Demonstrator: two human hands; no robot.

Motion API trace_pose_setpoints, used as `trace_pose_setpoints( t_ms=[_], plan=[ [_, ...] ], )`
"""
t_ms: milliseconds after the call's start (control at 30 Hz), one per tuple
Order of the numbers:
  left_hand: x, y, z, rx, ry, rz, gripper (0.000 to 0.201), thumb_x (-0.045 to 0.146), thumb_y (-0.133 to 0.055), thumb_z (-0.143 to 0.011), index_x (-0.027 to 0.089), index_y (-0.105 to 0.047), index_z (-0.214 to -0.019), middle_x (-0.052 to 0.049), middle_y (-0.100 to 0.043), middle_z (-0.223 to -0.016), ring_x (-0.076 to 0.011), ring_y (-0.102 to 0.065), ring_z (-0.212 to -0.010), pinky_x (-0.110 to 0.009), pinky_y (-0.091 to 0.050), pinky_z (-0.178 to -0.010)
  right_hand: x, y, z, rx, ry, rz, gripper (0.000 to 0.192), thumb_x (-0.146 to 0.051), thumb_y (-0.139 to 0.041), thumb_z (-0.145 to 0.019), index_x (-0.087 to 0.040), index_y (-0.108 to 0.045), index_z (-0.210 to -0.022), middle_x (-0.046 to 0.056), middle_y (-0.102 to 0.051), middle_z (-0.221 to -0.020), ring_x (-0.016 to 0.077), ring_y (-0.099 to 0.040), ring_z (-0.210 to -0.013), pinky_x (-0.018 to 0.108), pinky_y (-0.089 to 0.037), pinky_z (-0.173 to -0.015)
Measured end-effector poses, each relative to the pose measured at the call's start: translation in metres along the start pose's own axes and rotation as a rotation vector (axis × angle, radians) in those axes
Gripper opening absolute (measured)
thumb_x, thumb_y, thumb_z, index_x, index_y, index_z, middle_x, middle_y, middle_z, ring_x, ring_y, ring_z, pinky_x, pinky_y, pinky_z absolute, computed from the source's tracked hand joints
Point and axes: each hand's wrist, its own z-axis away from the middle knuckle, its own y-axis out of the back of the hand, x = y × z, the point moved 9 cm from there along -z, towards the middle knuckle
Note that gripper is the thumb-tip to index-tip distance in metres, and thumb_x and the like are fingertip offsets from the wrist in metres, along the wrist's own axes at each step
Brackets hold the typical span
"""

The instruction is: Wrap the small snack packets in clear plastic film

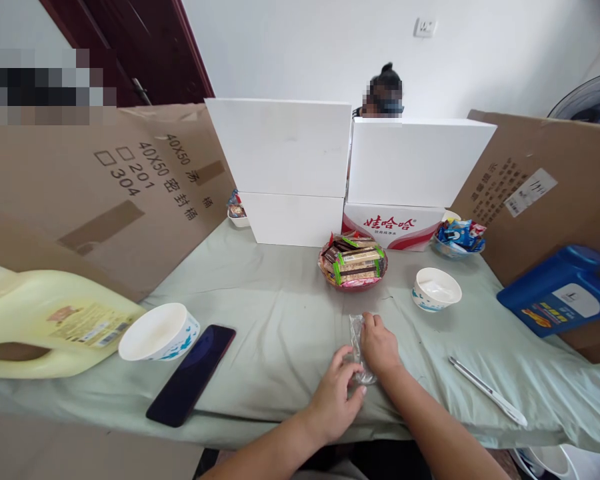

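Pale green cloth is spread over the worktop, walled in by cardboard sheets at left and right and white foam boxes at the far side; a person's head is partly seen behind the boxes.

A small clear plastic wrapper is laid on the cloth at near centre, between the two hands. The right hand is pressed on its right edge, fingers curled together over it. The left hand is placed at the wrapper's near end, thumb and fingers pinched on the plastic. What the wrapper contains cannot be told.

Just beyond the hands, a red bowl heaped with wrapped snack bars is set at centre. A white paper cup is stood to the right of it, and a bowl of blue-wrapped sweets is seen farther right, by the red-and-white carton. A white pen is laid at near right. A blue jug is lain on its side at far right.

At near left, a second paper cup is stood beside a dark phone, face up. A yellow jug is lain on its side at the left edge.
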Motion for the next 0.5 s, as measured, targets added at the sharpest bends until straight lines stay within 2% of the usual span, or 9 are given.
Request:
trace_pose_setpoints(
  t_ms=[100,167,233,367,500],
  plan=[
    [0.016,0.016,-0.020,0.108,-0.126,-0.212,0.019,0.013,-0.052,-0.082,0.019,-0.061,-0.097,-0.011,-0.057,-0.113,-0.0235,-0.057,-0.101,-0.042,-0.051,-0.089,-0.002,-0.002,0.000,-0.001,0.020,0.037,0.022,-0.015,-0.038,-0.094,-0.017,-0.049,-0.113,0.008,-0.058,-0.102,0.0144,-0.064,-0.071,0.024,-0.039,-0.055],
    [0.019,0.012,-0.040,0.060,-0.205,-0.295,0.013,0.013,-0.050,-0.084,0.019,-0.061,-0.088,-0.008,-0.061,-0.096,-0.0226,-0.058,-0.092,-0.041,-0.051,-0.084,-0.005,-0.001,0.001,-0.002,0.039,0.053,0.021,-0.014,-0.042,-0.093,-0.018,-0.049,-0.112,0.007,-0.057,-0.101,0.0135,-0.063,-0.069,0.024,-0.037,-0.054],
    [0.014,0.002,-0.058,-0.003,-0.252,-0.368,0.010,0.016,-0.051,-0.084,0.018,-0.060,-0.082,-0.006,-0.062,-0.087,-0.0225,-0.058,-0.087,-0.041,-0.050,-0.083,-0.007,0.001,0.002,0.001,0.057,0.066,0.021,-0.014,-0.046,-0.091,-0.018,-0.050,-0.111,0.005,-0.057,-0.098,0.0125,-0.062,-0.066,0.024,-0.036,-0.052],
    [-0.003,-0.011,-0.070,-0.044,-0.322,-0.464,0.005,0.018,-0.055,-0.082,0.018,-0.060,-0.082,-0.009,-0.061,-0.096,-0.0248,-0.057,-0.097,-0.042,-0.046,-0.090,0.004,0.009,0.004,0.044,0.060,0.096,0.019,-0.020,-0.042,-0.095,-0.018,-0.051,-0.111,0.006,-0.058,-0.097,0.0136,-0.061,-0.066,0.025,-0.037,-0.055],
    [-0.010,-0.012,-0.065,-0.054,-0.328,-0.409,0.004,0.016,-0.057,-0.081,0.018,-0.059,-0.083,-0.008,-0.061,-0.102,-0.0237,-0.055,-0.104,-0.040,-0.043,-0.094,0.036,0.029,0.006,0.115,0.032,0.127,0.022,-0.022,-0.039,-0.096,-0.014,-0.055,-0.108,0.014,-0.058,-0.103,0.0218,-0.060,-0.086,0.032,-0.043,-0.072]
  ],
)
